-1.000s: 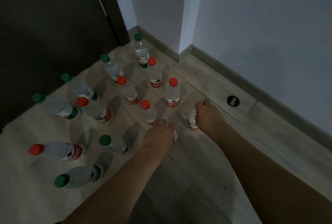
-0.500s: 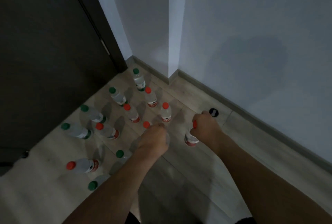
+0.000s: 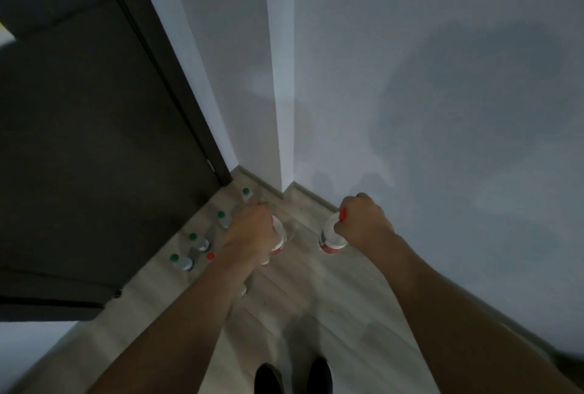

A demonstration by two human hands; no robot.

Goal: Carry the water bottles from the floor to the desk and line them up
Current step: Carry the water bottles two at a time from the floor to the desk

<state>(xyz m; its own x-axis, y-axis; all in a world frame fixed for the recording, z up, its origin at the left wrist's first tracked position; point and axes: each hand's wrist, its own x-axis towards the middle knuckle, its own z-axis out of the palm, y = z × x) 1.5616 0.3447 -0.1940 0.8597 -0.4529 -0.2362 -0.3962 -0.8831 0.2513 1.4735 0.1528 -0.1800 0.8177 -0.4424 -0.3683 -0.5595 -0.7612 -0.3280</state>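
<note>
My left hand (image 3: 251, 229) grips a clear water bottle (image 3: 278, 237) by its top; the bottle hangs above the floor with its red label low. My right hand (image 3: 363, 220) grips a second clear bottle (image 3: 330, 237) round its red cap, also lifted. Several more bottles stay on the wooden floor behind my left hand: green-capped ones (image 3: 196, 240), (image 3: 181, 261), (image 3: 223, 218), (image 3: 246, 194) and a red cap (image 3: 210, 256) partly hidden by my arm. The desk is out of view.
A dark door (image 3: 94, 141) fills the left. White walls meet in a projecting corner (image 3: 278, 109) ahead, with a grey skirting board. My dark shoes (image 3: 294, 374) stand on the wooden floor (image 3: 300, 299) below.
Both hands have risen from the floor, each lifting a bottle. The view has pulled up and back, so the floor bottles look smaller and farther away.
</note>
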